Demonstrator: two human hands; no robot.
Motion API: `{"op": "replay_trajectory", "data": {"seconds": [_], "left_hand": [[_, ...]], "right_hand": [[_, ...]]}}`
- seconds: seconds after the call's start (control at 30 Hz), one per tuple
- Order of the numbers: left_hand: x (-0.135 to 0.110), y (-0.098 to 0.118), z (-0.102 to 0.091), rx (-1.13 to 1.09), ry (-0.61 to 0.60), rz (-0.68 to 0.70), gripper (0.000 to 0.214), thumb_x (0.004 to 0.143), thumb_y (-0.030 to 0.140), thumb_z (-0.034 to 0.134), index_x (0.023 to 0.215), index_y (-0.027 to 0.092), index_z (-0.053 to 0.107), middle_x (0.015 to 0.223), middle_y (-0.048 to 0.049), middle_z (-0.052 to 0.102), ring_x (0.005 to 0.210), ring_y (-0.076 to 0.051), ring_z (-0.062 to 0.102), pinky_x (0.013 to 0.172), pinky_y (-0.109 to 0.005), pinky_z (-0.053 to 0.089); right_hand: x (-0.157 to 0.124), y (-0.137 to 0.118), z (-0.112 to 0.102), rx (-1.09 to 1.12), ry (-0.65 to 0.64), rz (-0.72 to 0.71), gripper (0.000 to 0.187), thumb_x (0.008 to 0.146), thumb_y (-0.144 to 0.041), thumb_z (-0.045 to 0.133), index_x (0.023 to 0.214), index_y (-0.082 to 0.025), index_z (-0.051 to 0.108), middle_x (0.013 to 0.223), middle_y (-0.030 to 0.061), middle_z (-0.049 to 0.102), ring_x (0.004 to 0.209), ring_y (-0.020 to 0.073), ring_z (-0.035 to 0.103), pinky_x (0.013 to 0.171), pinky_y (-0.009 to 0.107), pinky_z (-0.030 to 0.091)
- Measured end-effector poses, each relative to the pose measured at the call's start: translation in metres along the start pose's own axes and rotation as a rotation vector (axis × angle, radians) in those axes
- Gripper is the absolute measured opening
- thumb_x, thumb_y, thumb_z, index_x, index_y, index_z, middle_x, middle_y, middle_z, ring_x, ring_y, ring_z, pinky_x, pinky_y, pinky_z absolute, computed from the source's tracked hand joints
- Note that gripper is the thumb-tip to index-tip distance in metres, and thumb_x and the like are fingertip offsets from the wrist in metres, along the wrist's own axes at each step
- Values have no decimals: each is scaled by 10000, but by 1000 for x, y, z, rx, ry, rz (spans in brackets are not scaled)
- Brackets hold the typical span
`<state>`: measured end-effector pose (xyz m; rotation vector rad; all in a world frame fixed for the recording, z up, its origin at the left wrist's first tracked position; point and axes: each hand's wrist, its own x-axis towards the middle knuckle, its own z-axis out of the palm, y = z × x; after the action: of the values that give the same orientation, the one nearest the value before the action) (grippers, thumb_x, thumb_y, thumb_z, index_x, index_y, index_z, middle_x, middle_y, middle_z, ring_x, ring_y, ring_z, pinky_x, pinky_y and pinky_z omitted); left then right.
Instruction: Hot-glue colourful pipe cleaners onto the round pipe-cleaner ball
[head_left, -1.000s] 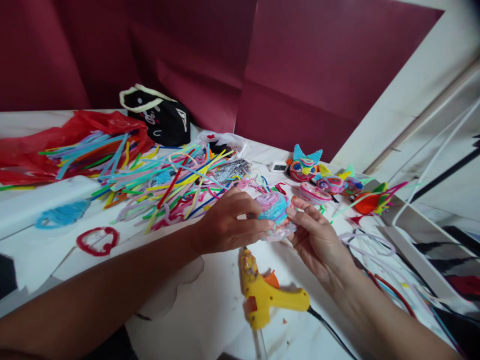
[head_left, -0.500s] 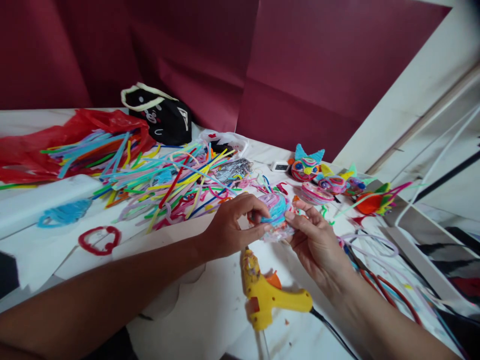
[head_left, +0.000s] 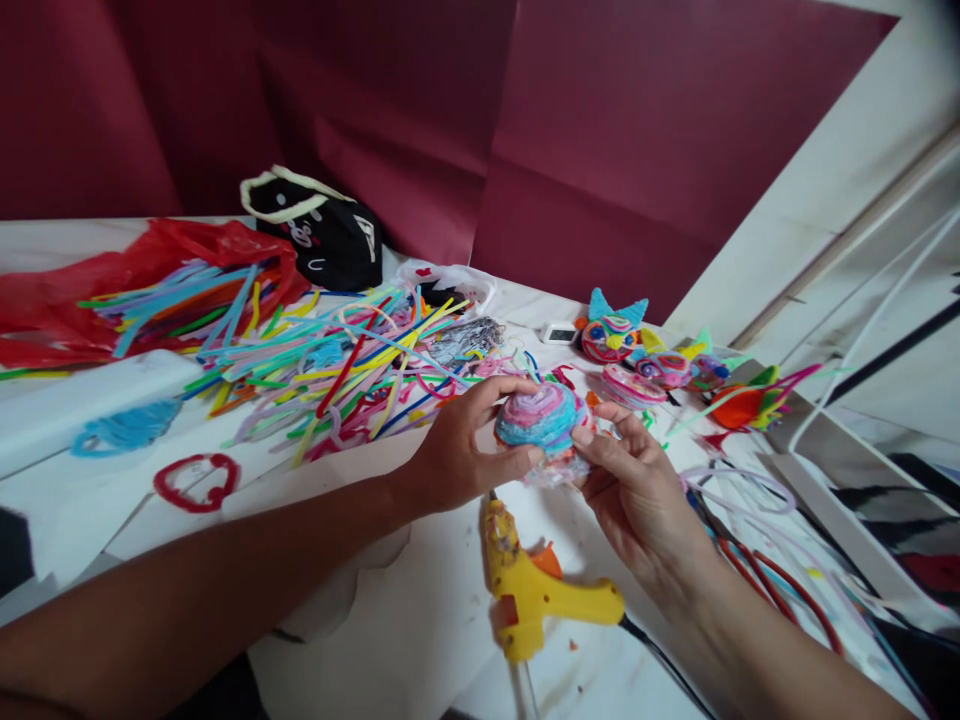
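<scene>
Both my hands hold a small dome wound from blue and pink pipe cleaners (head_left: 541,416) above the white table (head_left: 390,620). My left hand (head_left: 461,445) cups it from the left, thumb under and fingers curled over the top. My right hand (head_left: 634,480) pinches its right edge with thumb and fingertips. A yellow glue gun (head_left: 529,590) lies on the table just below my hands, nozzle pointing up towards them, its black cord trailing right.
A big heap of loose coloured pipe cleaners (head_left: 330,360) covers the table's middle, partly on a red plastic bag (head_left: 90,290). A black pouch (head_left: 315,235) stands behind. Finished pipe-cleaner figures (head_left: 611,330) sit at right. A red loop (head_left: 195,480) and blue loop (head_left: 124,428) lie at left.
My hands have turned the wound dome so its spiralled top faces the camera. My left fingers have shifted from covering its front to cupping its side.
</scene>
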<state>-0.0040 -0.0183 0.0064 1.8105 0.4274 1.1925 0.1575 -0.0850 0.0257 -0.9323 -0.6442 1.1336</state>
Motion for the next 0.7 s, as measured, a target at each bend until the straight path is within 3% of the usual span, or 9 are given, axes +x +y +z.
{"op": "replay_trajectory", "data": {"seconds": [0.17,0.43,0.7], "left_hand": [[1,1,1,-41,22,-27,454,679,137,689,1110,172,551,1155,-88,628,1071,-218,617,965,-336,484],[2,-13,-1,-41,-23,-25,457,705,174,698,1140,180,559,1233,-104,593,1138,-241,593,983,-344,467],[4,-17,-4,-52,-58,-64,445,733,228,699,1146,186,538,1178,-95,604,1075,-235,603,908,-329,481]], "right_hand": [[0,3,-1,-8,10,-14,516,573,-133,878,969,-217,558,737,34,745,603,127,666,531,212,527],[3,4,-1,15,-21,1,465,601,-142,871,942,-210,563,751,30,748,544,108,642,470,182,488],[1,5,-1,25,-65,10,455,629,-151,861,970,-212,566,728,-6,732,517,78,612,464,155,480]]}}
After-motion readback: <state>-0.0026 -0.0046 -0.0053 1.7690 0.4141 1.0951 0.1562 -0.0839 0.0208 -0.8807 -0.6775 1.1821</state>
